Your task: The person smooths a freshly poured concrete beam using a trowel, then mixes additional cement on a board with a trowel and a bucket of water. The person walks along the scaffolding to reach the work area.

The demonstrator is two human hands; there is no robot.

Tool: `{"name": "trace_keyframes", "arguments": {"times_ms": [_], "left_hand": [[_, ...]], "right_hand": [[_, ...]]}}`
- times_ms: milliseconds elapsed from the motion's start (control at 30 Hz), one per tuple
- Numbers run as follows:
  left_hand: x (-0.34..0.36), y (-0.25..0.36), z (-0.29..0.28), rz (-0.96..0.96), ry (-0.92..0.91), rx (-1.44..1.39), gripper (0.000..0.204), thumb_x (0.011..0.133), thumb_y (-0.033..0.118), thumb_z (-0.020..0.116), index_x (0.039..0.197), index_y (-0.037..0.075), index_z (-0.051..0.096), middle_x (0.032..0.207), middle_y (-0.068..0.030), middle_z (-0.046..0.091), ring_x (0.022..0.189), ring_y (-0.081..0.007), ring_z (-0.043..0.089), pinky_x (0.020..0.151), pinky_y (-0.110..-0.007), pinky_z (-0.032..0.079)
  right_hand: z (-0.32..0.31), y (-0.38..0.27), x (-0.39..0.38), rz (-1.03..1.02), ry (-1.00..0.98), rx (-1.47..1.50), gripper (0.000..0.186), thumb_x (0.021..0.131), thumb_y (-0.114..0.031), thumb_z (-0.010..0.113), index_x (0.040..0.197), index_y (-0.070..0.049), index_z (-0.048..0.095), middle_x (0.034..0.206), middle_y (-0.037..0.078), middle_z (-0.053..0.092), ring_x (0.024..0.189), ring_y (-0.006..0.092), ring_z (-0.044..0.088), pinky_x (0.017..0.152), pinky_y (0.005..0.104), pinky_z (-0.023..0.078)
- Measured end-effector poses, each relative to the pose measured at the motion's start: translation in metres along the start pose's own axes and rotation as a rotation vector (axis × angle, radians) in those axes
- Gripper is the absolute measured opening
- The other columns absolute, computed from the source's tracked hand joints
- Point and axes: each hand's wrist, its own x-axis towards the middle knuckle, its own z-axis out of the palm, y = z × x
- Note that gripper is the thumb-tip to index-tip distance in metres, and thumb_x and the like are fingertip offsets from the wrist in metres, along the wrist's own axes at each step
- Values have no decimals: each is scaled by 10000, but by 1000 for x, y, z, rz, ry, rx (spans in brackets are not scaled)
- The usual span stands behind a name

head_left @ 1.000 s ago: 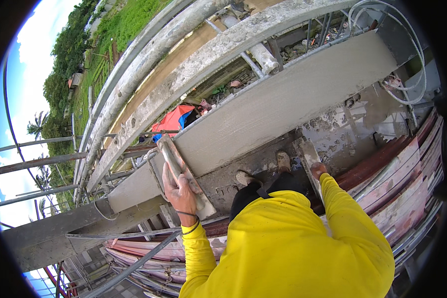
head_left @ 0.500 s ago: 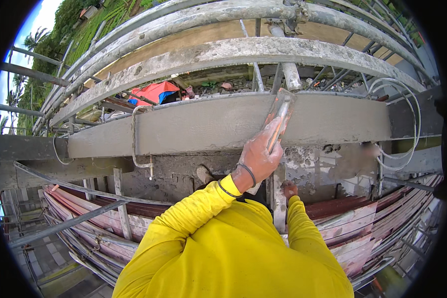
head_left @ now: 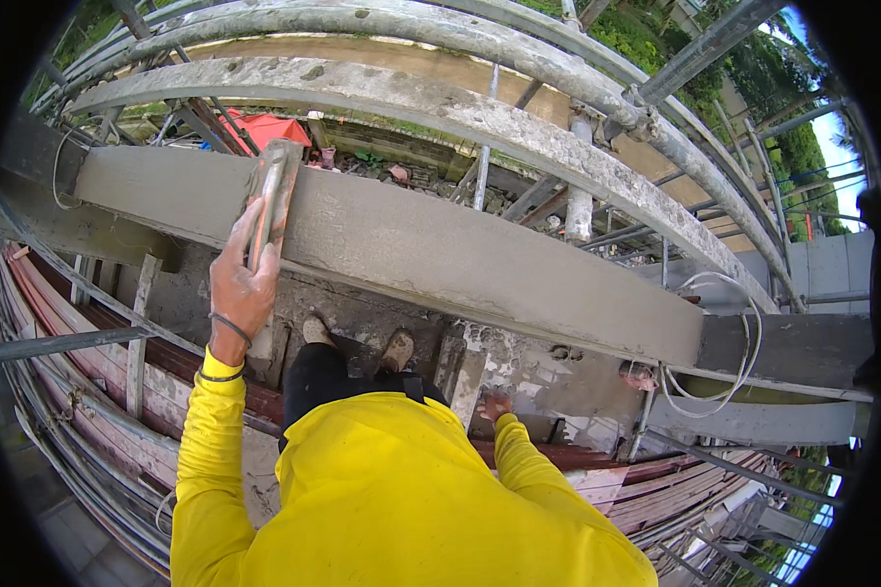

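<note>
My left hand [head_left: 245, 289] grips a plastering float [head_left: 276, 201] with a long, mortar-smeared blade and reddish edges. The float lies against the grey plastered beam [head_left: 480, 254], across its face near the left end. Mortar dust coats the fingers, and dark bands circle the wrist. Lower down, on the beam's near side, my right hand [head_left: 495, 405] hangs beside an upright wooden board [head_left: 465, 389]. Its fingers look apart, and I see nothing in them.
Beyond the beam run a mortar-spotted rail [head_left: 392, 90] and thick scaffold pipes [head_left: 519, 54]. A looped white cable [head_left: 749, 362] hangs at the right. Stacked reddish boards [head_left: 88, 342] lie at the lower left. Two shoes [head_left: 396, 350] stand on the mortar-stained surface below.
My left hand has carried the float leftward along the beam. My view has turned, so the beam now slopes down to the right. My right hand has come away from the wooden board.
</note>
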Motion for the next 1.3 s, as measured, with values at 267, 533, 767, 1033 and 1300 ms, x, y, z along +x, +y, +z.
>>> {"name": "trace_keyframes", "arguments": {"times_ms": [267, 533, 767, 1033, 1300], "left_hand": [[-25, 3, 15, -235, -58, -569, 566, 1003, 5, 496, 1563, 46, 420, 1155, -106, 678, 571, -22, 480, 468, -202, 376], [-29, 69, 68, -162, -853, -1222, 877, 987, 223, 668, 1645, -6, 135, 1247, -131, 580, 938, -193, 657, 836, -331, 571], [-52, 156, 143, -161, -1327, -1317, 987, 975, 236, 736, 1655, 15, 56, 1349, -168, 555, 1058, -233, 668, 926, -378, 561], [-118, 309, 324, -68, -1476, -1360, 899, 1005, 112, 651, 1658, 34, 38, 1403, -202, 524, 1052, -198, 653, 912, -330, 554], [-145, 423, 455, -113, -1338, -1363, 863, 989, 1, 595, 1660, 42, 54, 1193, -130, 600, 939, -154, 648, 852, -302, 566]], "right_hand": [[19, -53, 8, -563, 225, -374, 243, 868, -274, 681, 929, -43, 724, 817, 112, 723, 758, 206, 684, 670, 376, 510], [57, 19, -90, -145, 168, 106, 269, 902, -263, 669, 1098, -88, 726, 967, 52, 743, 791, 188, 717, 656, 367, 584], [13, 142, -35, 112, -133, 14, 506, 947, -357, 533, 1349, -61, 617, 1392, 170, 608, 1228, 294, 602, 891, 471, 524], [-14, 58, -67, -41, 288, 46, 289, 891, -261, 649, 1042, -40, 757, 922, 126, 754, 811, 227, 713, 796, 363, 561], [-85, 48, -102, -125, 447, 236, 185, 923, -156, 620, 1029, -58, 737, 890, 78, 745, 707, 181, 693, 615, 356, 564]]}}
